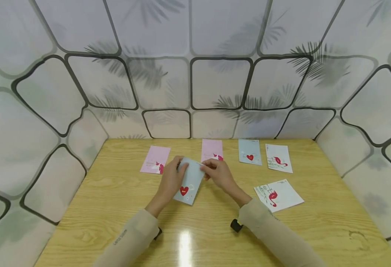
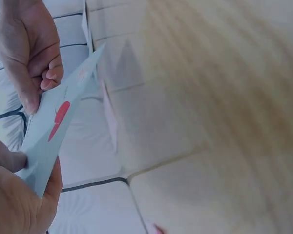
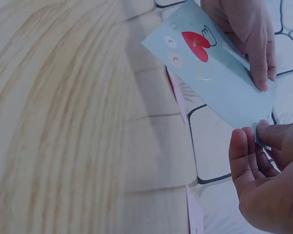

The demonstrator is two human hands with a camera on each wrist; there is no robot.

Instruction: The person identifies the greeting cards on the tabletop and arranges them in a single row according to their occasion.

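A light blue card (image 1: 190, 180) printed with a red heart is held tilted above the middle of the table. My left hand (image 1: 172, 180) grips its left edge, thumb on the printed face and fingers behind. At the upper right corner, my right hand (image 1: 220, 174) pinches the card between thumb and fingers. The right wrist view shows that pinch closely, with the heart side of the card (image 3: 229, 87) facing the camera. Both hands also appear around the card (image 2: 53, 122) in the left wrist view. Whether the card has a fold or opening cannot be seen.
On the wooden table (image 1: 115, 222), a pink unicorn card (image 1: 153, 159) lies left and another pink card (image 1: 212, 146) lies behind the hands. Farther right are a blue heart card (image 1: 249, 148), a white flamingo card (image 1: 277, 154) and a nearer flamingo card (image 1: 285, 196). Patterned fabric walls (image 1: 222, 85) surround the table.
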